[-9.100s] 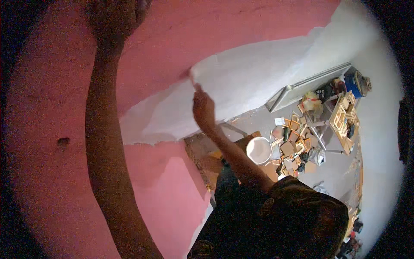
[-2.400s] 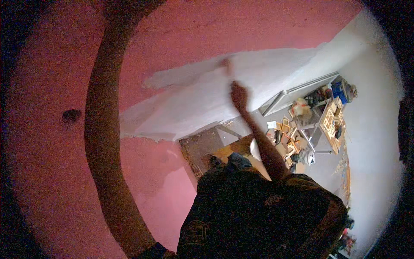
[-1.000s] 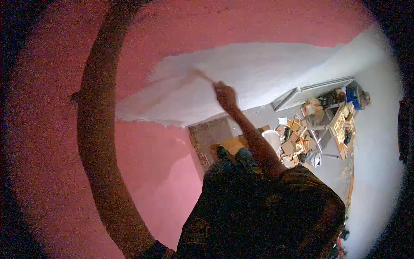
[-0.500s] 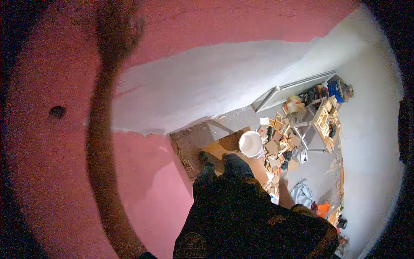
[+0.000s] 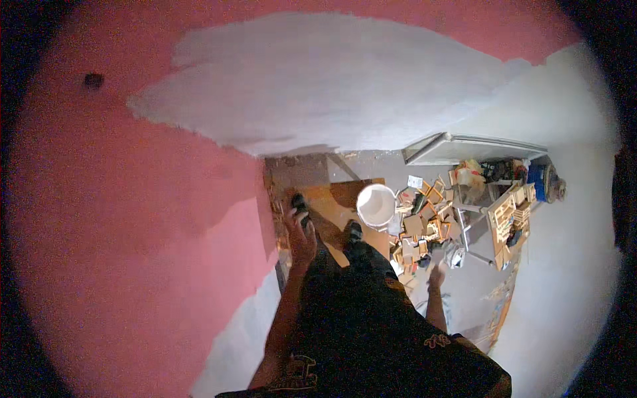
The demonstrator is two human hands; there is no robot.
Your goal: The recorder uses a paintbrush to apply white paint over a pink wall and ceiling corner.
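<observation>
When feathering the ragged-edged white paint patch (image 5: 318,79), ahead of the loosely spread left grip (image 5: 300,235), into the pink wall (image 5: 133,232), overlap strokes; cannot tell the state of the right grip (image 5: 436,274).

Bare grey floor (image 5: 391,174). On it: one white round bucket (image 5: 376,205), upright. Left of bucket: flat brown rectangular sheet (image 5: 318,196), its right edge partly hidden by the bucket. Just right of bucket: heap of wooden frames and flat brown boards (image 5: 418,227). Right of bucket, past the heap: table with pale legs and wooden top (image 5: 499,229), bearing light wooden pieces (image 5: 507,213). Right of bucket and nearer the wearer: crumpled pale-grey bag (image 5: 454,255).
</observation>
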